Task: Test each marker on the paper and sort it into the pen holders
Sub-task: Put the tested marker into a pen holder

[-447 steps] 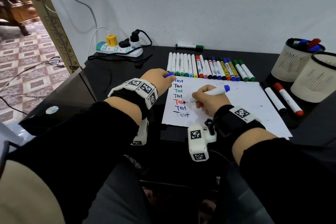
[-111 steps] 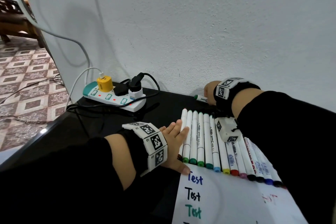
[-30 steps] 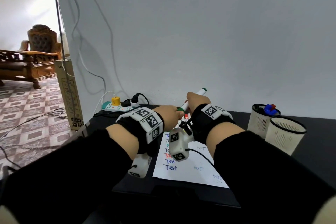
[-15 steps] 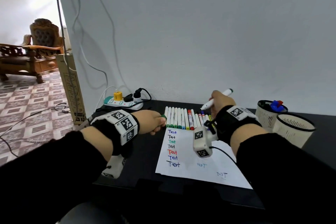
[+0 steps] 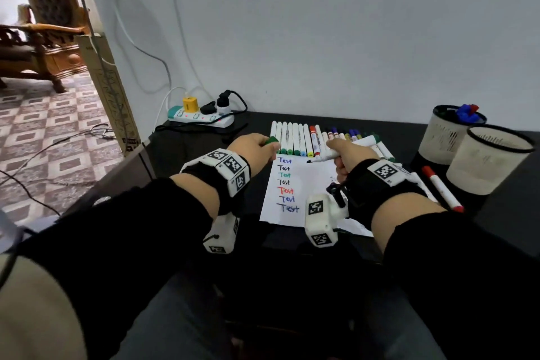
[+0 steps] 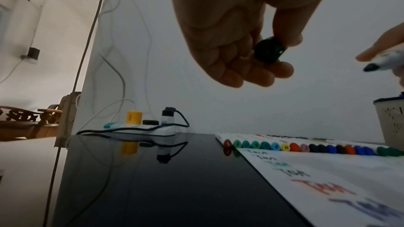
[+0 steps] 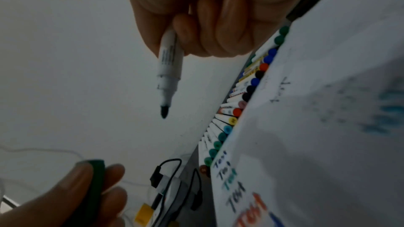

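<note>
The right hand [image 5: 349,155] is gripping an uncapped white marker [image 5: 324,157] in curled fingers, its dark tip [image 7: 164,112] pointing left and hanging just above the top of the paper [image 5: 309,184], not visibly touching it. The left hand [image 5: 254,147] is pinching the marker's green cap [image 6: 269,51] between thumb and fingertips, hovering above the dark surface [image 6: 153,187] just left of the paper's upper corner. The paper is lying flat on the surface and is carrying a column of "Test" words [image 5: 285,184] in blue, black, green and red down its left side. A row of capped markers [image 5: 304,140] is lying side by side along the paper's far edge, caps toward the person. At the right, two mesh pen holders are standing close together: the far one [image 5: 447,137] is holding blue and red markers, the near one [image 5: 488,159] is showing no contents from here. A red-capped marker [image 5: 442,188] is lying on the surface between the paper and the holders. A power strip [image 5: 201,118] with plugs is sitting at the back left by the wall.
</note>
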`<state>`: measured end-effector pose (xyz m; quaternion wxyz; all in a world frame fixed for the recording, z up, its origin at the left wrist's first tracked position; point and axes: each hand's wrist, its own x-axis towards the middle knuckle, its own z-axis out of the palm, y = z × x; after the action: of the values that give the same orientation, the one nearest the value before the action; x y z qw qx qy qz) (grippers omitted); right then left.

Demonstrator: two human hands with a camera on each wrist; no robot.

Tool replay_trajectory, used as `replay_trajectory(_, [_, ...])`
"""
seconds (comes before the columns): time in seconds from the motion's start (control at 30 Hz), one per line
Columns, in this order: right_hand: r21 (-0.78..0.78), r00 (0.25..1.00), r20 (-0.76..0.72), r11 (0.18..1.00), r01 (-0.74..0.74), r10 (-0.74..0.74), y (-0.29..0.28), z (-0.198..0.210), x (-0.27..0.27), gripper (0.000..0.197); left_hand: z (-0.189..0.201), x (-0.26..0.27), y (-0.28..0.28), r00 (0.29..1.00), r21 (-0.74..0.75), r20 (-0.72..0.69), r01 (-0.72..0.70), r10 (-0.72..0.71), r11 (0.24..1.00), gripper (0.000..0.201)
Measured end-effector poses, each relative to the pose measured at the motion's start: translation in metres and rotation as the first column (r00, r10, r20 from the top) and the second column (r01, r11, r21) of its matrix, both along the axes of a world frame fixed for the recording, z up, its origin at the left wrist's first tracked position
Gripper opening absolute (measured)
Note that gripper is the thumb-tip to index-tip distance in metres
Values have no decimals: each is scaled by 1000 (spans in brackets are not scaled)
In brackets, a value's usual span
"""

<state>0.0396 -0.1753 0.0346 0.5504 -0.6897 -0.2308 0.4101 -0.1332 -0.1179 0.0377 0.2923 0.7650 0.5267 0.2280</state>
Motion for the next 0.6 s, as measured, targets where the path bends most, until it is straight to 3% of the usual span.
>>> replay_trajectory(0.33, [-226, 986, 136, 972, -62, 95, -11, -37, -22, 23, -20, 16, 2, 1000, 30, -14, 18, -18, 999, 29])
replay_trajectory(0.6, [-214, 952, 221, 963, -165, 212, -13, -48, -33, 31, -25, 19, 9, 999, 39, 33, 1, -2, 999, 29])
